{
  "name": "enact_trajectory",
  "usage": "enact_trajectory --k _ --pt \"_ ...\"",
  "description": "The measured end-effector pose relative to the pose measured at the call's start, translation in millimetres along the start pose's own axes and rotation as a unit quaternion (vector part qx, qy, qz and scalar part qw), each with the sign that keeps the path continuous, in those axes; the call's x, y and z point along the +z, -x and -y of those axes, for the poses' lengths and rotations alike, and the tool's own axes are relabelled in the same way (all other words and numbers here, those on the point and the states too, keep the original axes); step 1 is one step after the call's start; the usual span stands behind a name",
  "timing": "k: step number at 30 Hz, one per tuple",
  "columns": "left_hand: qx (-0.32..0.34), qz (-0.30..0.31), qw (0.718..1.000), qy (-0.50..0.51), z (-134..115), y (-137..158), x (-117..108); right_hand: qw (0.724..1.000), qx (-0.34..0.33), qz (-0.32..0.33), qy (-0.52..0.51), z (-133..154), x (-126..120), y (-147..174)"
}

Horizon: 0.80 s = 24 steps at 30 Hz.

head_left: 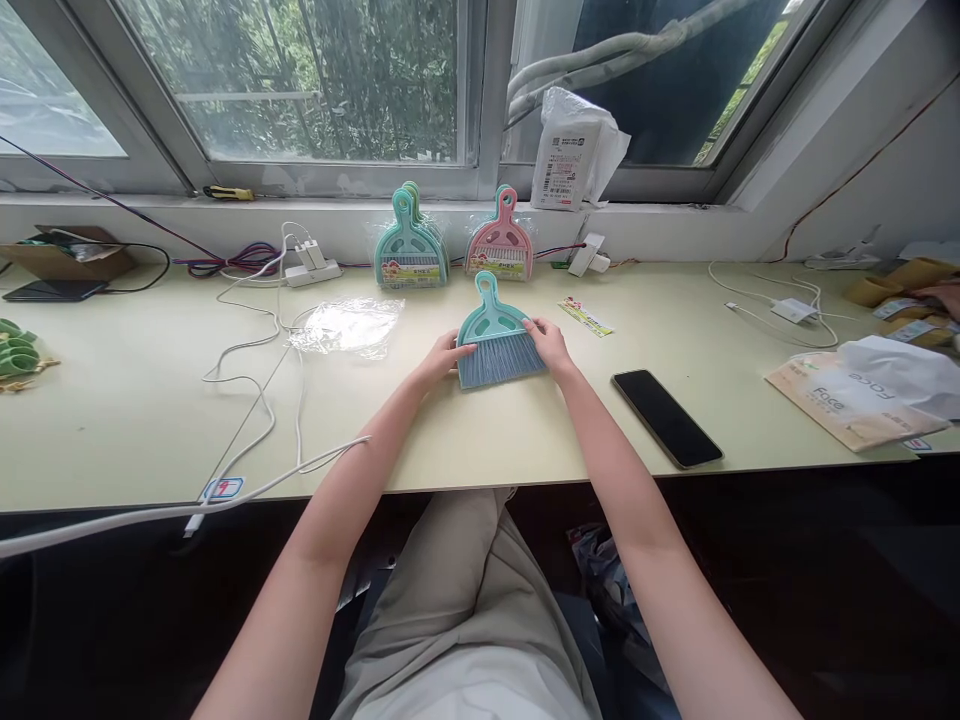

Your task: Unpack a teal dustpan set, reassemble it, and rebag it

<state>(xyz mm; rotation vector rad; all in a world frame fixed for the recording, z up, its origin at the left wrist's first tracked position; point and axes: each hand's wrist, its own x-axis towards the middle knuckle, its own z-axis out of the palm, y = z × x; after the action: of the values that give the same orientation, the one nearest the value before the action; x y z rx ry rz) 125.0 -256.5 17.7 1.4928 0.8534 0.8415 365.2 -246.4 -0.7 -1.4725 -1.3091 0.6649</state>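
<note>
Both hands are curled around the teal dustpan set [491,320], which rests on the surface [480,440] between them, handle pointing away and grey-blue bristles [501,362] facing the wearer. The left hand [441,360] pinches the near left edge, thumb over the bristles; the right hand [550,345] grips the right edge with its fingertips around the rim, the undersides of both grips hidden. As far as can be judged, the brush is already seated in the pan, its bristles filling the front, and the set is bare of film. A clear plastic bag [349,328] lies crumpled just beyond and to the left of the left hand, and a printed card [585,317] lies just beyond and to the right of the right hand, both apart from the set. Farther ahead of the hands, the wrapped teal sets [410,245] and the wrapped pink set [500,240] stand upright with cards in place; beside those, the held one has neither card nor wrapping on it, so that part looks undone. A phone [667,418] lies right of the right hand, and a white cable [259,395] winds left of the left hand.
</note>
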Motion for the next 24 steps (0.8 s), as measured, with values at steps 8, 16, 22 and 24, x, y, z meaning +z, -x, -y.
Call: enact_trajectory --k 8,16,22,24 --pt "0.009 -0.060 0.998 0.010 -1 0 -19 0.940 0.033 -0.167 0.294 -24 -36 -11" --pt "-0.042 -0.135 0.990 0.026 -2 -3 -17 0.910 0.083 -0.122 0.387 -39 -48 -9" --pt "-0.051 -0.228 0.970 0.064 4 -12 -24 0.907 0.034 -0.128 0.399 -28 -43 -10" --pt "-0.055 -0.239 0.967 0.067 5 -13 -27 0.904 0.047 -0.133 0.404 -27 -44 -8"
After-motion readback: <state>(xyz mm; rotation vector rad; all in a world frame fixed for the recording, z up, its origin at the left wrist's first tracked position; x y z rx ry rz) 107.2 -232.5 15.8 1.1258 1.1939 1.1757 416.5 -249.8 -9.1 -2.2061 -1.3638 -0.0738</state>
